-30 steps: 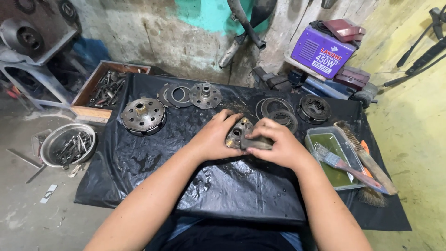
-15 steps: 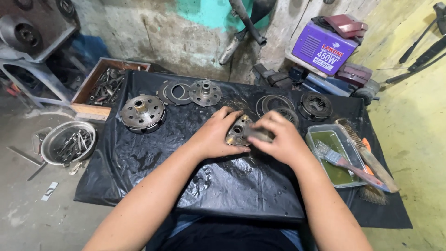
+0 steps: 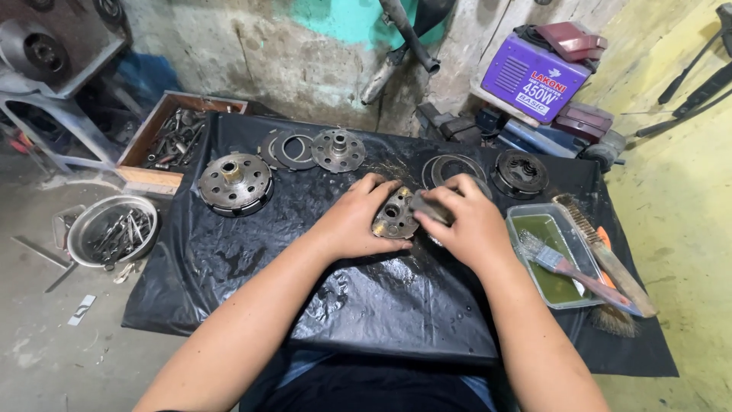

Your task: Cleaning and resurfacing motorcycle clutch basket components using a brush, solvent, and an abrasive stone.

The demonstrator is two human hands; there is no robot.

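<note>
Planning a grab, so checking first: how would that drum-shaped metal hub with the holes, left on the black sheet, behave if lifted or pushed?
The round hub looks like thick metal, so probably heavy and rigid. It lies flat, so tipping seems unlikely. The black sheet glistens, so it may slide.

A round grey metal clutch drum (image 3: 235, 183) lies on the black plastic sheet (image 3: 229, 259). A clear plastic tray of green liquid (image 3: 550, 259) holds a paintbrush (image 3: 568, 268). A purple boxy machine (image 3: 534, 76) stands behind.
</note>
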